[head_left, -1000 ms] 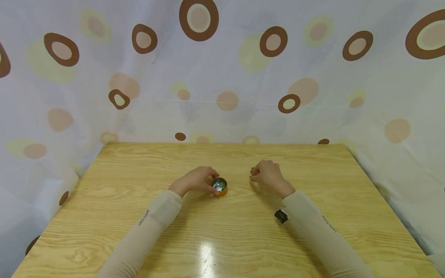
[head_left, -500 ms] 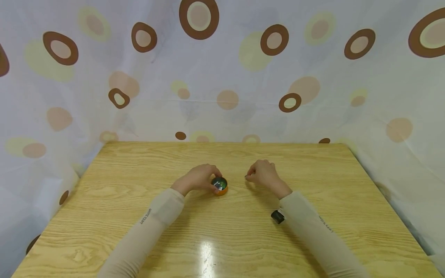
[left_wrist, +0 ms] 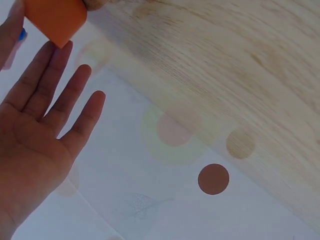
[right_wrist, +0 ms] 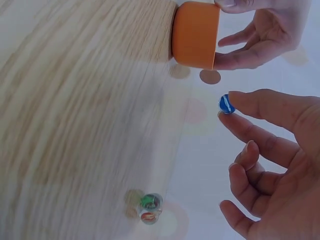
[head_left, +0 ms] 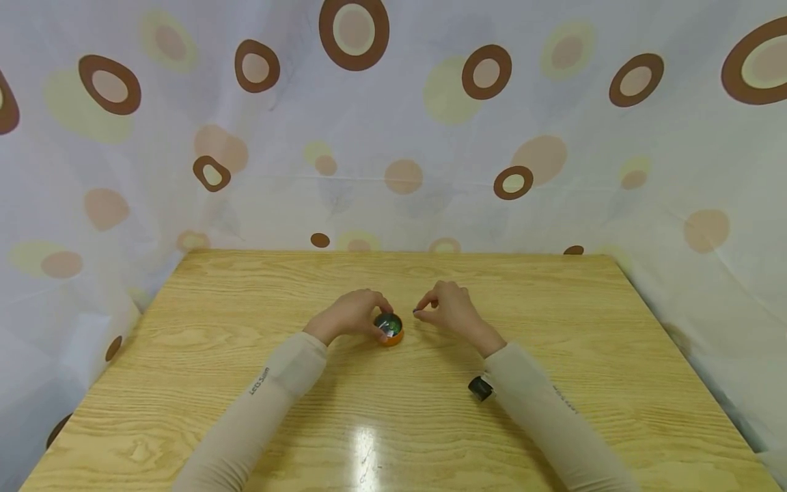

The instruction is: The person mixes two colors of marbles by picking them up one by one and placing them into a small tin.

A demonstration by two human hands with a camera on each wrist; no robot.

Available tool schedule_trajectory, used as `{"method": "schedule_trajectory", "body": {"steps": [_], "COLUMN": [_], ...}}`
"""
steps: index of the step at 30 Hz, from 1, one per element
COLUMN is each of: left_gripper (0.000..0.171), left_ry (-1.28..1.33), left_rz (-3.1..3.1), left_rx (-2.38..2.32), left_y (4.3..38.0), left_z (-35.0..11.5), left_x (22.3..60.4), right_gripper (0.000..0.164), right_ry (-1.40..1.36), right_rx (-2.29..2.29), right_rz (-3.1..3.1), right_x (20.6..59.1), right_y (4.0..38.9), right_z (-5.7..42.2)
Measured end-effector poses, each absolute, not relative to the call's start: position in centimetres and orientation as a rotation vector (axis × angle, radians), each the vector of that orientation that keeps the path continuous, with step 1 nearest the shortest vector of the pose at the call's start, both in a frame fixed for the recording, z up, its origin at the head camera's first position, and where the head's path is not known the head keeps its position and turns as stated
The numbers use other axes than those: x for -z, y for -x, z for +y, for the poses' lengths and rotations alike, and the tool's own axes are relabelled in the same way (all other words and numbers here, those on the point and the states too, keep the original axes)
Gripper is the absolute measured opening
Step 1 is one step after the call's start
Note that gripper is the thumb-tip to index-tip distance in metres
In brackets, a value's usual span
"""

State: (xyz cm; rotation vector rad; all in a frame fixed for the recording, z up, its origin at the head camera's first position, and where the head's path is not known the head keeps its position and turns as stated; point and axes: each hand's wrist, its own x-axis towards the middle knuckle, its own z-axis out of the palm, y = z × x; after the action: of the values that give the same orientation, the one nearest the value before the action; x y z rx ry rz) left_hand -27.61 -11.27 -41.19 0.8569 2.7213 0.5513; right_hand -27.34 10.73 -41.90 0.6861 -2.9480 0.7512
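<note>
My left hand (head_left: 353,316) grips a small orange bowl (head_left: 393,340) at its rim, with the thumb on the near side and fingers on the far side. The bowl stands upright on the table; its inside looks shiny and dark with a patch of green, too small to make out. Just right of the bowl, my right hand (head_left: 451,311) pinches a blue marble (right_wrist: 227,104) with a white streak between thumb and index finger. The marble is apart from the bowl. In the right wrist view a green marble (right_wrist: 151,201) and an orange-streaked clear marble (right_wrist: 149,216) lie together on the table.
The wooden table (head_left: 246,287) reaches back to a white curtain (head_left: 393,123) with brown and pale spots. A black device (head_left: 480,388) sits at the right sleeve cuff. Light glares off the table's near part.
The right hand has moved left toward the bowl, carrying the blue marble. The left hand and the bowl have stayed nearly in place.
</note>
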Motion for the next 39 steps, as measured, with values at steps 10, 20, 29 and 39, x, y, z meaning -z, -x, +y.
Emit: {"method": "schedule_trajectory", "body": {"steps": [10, 20, 29, 39], "left_gripper": [0.044, 0.044, 0.042, 0.042], "left_ry": [-0.854, -0.865, -0.862, -0.857], "left_rz": [2.721, 2.714, 2.714, 2.708], "left_rx": [-0.543, -0.573, -0.582, -0.576], "left_y": [27.7, 27.8, 27.7, 27.7], "left_z": [-11.2, -11.2, -11.4, -11.3], "left_x": [41.3, 41.5, 41.3, 41.3], "right_gripper": [0.013, 0.011, 0.009, 0.009], "right_ry": [-0.813, -0.941, -0.975, -0.932], "right_rx": [-0.818, -0.782, -0.753, -0.784], "right_rz": [-2.908, -2.934, -2.915, -2.937], "right_x": [42.2, 42.3, 42.2, 42.3], "right_y": [27.0, 26.7, 26.5, 26.4], "right_z": [9.2, 7.8, 7.2, 7.2]}}
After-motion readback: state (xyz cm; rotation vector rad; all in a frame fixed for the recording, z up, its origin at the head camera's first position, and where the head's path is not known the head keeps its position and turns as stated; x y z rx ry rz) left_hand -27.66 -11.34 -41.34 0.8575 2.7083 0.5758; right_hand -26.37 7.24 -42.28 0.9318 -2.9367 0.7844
